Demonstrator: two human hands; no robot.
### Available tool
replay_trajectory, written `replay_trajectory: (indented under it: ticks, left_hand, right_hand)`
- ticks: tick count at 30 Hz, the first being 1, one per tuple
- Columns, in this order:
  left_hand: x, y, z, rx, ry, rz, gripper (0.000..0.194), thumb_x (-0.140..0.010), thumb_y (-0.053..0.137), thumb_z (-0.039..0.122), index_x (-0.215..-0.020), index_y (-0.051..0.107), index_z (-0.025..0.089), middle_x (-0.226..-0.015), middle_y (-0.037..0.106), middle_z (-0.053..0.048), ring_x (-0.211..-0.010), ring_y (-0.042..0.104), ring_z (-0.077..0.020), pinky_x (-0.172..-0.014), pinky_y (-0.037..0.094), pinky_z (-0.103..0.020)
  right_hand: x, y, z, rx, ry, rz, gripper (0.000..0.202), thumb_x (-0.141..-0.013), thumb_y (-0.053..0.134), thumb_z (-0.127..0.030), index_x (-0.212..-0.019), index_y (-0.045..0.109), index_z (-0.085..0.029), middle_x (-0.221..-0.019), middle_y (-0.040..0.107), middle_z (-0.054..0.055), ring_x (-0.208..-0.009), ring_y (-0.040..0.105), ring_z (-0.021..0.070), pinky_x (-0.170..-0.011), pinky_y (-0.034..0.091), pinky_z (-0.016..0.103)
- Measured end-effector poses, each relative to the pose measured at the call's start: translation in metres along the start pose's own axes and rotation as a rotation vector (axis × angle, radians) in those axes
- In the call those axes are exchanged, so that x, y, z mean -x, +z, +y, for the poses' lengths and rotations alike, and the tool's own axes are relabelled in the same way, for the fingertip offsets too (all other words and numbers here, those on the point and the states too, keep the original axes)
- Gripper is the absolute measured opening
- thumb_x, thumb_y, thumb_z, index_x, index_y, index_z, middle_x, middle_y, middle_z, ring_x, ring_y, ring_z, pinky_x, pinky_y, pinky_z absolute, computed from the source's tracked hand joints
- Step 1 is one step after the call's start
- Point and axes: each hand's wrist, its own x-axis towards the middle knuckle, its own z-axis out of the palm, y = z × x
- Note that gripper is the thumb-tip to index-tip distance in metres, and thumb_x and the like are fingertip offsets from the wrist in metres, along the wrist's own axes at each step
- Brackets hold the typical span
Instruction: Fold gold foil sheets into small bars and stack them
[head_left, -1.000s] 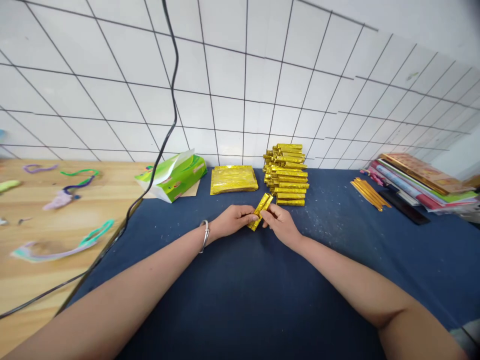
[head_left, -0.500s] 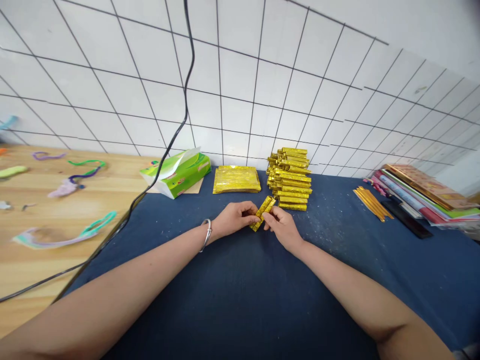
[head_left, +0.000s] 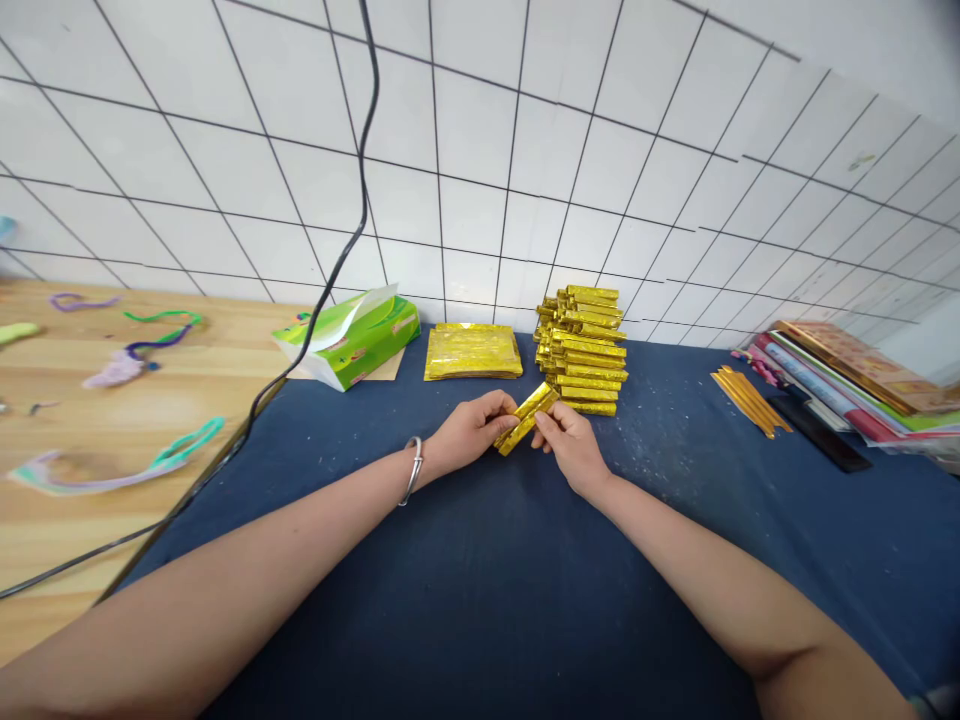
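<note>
A strip of shiny gold foil paper, folded lengthwise, slants between my two hands above the dark blue cloth. My left hand, with a silver bangle at the wrist, pinches its left side between thumb and fingers. On the other side, my right hand grips the right edge, thumb on top; some of its fingertips are hidden. Just beyond is a pile of folded gold paper strips, stacked crosswise. Left of that pile lies a flat stack of gold foil sheets.
A green tissue pack sits at the back left, beside a black cable hanging across the wall. Pipe cleaners lie on the wooden table. To the right are thin gold strips, a black flat object and stacked books.
The gold foil strip has turned slightly and shows more of its length between my hands. Both hands stay closed on it. The head view has shifted a little.
</note>
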Motion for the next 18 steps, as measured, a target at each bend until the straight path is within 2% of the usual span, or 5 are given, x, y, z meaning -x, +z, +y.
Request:
replay_trajectory:
  ticks: [9, 14, 18]
  left_hand:
    - [-0.001, 0.003, 0.000, 0.125, -0.003, -0.021, 0.015, -0.082, 0.055, 0.029, -0.092, 0.052, 0.019, -0.076, 0.060, 0.002, -0.066, 0.054, -0.0084, -0.062, 0.045, -0.020]
    - [-0.005, -0.003, -0.006, 0.087, 0.030, 0.140, 0.016, -0.081, 0.056, 0.027, -0.093, 0.052, 0.019, -0.081, 0.062, 0.002, -0.072, 0.057, -0.0098, -0.067, 0.047, -0.022]
    - [-0.008, -0.014, -0.012, -0.010, 0.011, 0.290, 0.016, -0.080, 0.058, 0.027, -0.094, 0.053, 0.018, -0.081, 0.062, 0.002, -0.073, 0.058, -0.0105, -0.069, 0.047, -0.023]
  right_hand:
    - [-0.003, 0.001, -0.001, -0.013, -0.005, -0.007, 0.028, -0.086, 0.046, -0.046, -0.087, 0.054, -0.020, -0.062, 0.053, -0.003, -0.055, 0.051, 0.0108, -0.052, 0.041, 0.022]
    - [-0.018, 0.012, -0.010, -0.047, -0.082, 0.044, 0.028, -0.084, 0.049, -0.042, -0.101, 0.052, -0.020, -0.087, 0.058, 0.001, -0.069, 0.055, 0.0114, -0.057, 0.044, 0.022]
    - [-0.038, 0.029, -0.013, 0.014, -0.110, 0.074, 0.029, -0.084, 0.047, -0.043, -0.100, 0.053, -0.019, -0.090, 0.059, 0.002, -0.075, 0.054, 0.0128, -0.062, 0.045, 0.023]
